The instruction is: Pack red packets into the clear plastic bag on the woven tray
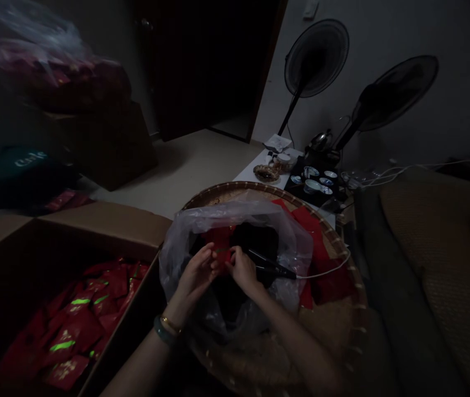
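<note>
A small red packet (219, 238) stands over the dark inside of a clear plastic bag (293, 234). My right hand (242, 269) pinches the packet's right edge. Beside its left edge is my left hand (199, 271), fingers half curled and apart; whether they touch the packet is hard to see. To the right of my right hand lies a black, slim two-armed tool (274, 267) with a white cord (326, 272). The bag rests on a round woven bamboo tray (255, 353). More flat red packets (311, 229) lie along the tray's right side.
At left stands an open cardboard box (135, 220) with several filled red packets (80, 325). Beyond the tray is a low table (248, 168) with small cups (312, 186). Two fans (316, 58) stand by the wall. A stuffed plastic bag (69, 71) sits on another box (106, 146).
</note>
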The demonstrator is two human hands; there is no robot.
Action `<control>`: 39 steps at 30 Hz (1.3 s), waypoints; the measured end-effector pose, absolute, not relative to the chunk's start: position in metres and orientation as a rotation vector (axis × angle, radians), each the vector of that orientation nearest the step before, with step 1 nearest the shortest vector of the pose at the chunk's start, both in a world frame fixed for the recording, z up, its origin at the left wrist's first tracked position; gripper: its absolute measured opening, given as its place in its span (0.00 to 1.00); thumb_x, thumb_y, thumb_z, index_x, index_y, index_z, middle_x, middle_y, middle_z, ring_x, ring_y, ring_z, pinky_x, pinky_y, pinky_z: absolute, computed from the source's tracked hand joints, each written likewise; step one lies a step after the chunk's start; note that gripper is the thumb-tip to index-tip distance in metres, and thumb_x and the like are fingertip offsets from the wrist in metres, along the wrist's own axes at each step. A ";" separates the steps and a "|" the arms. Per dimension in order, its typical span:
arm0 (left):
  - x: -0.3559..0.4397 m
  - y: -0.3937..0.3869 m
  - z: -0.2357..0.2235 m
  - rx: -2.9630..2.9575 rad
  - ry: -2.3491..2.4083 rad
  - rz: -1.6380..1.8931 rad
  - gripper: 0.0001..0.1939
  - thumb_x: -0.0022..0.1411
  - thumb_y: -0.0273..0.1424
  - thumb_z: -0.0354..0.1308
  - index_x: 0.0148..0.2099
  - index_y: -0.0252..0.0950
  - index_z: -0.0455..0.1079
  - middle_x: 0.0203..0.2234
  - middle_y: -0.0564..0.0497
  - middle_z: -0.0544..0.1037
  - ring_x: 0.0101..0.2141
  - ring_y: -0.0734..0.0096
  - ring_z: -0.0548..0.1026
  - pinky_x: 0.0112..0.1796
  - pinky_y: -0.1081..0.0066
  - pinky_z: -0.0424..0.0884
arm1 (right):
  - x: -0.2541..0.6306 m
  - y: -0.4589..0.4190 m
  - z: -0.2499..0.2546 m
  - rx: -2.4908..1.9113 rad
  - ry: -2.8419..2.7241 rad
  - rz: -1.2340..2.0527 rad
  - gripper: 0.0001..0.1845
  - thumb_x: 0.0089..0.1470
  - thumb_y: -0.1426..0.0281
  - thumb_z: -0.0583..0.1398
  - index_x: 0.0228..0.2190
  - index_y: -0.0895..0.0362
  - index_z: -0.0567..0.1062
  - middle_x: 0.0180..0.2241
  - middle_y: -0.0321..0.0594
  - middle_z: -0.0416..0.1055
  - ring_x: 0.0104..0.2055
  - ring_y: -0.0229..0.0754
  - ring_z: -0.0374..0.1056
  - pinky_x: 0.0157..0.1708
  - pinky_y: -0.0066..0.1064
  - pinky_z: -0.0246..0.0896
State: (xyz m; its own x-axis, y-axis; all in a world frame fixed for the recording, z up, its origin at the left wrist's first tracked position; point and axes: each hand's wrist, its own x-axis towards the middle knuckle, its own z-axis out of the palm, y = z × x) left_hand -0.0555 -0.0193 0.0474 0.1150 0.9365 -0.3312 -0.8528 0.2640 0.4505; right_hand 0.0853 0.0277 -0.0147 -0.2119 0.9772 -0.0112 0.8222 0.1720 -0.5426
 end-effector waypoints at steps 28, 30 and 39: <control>-0.067 -0.008 0.031 1.909 1.867 1.259 0.27 0.52 0.32 0.60 0.56 0.41 0.62 0.49 0.42 0.66 0.49 0.53 0.61 0.48 0.55 0.59 | 0.127 0.022 0.018 -1.225 -1.939 0.963 0.27 0.43 0.81 0.57 0.47 0.52 0.68 0.39 0.39 0.62 0.26 0.31 0.63 0.25 0.25 0.62; -0.065 -0.009 0.035 1.963 1.767 1.234 0.26 0.50 0.31 0.62 0.53 0.43 0.65 0.50 0.43 0.67 0.52 0.51 0.57 0.51 0.54 0.55 | 0.128 0.022 0.027 -1.177 -1.973 0.938 0.24 0.45 0.79 0.57 0.45 0.52 0.69 0.34 0.37 0.66 0.27 0.33 0.63 0.28 0.27 0.63; -0.041 -0.019 0.030 1.283 1.420 1.074 0.10 0.51 0.38 0.59 0.29 0.39 0.78 0.21 0.50 0.78 0.22 0.67 0.70 0.26 0.73 0.62 | 0.132 0.016 0.042 -1.178 -1.841 0.587 0.19 0.52 0.70 0.57 0.47 0.53 0.68 0.42 0.44 0.70 0.43 0.43 0.66 0.42 0.36 0.64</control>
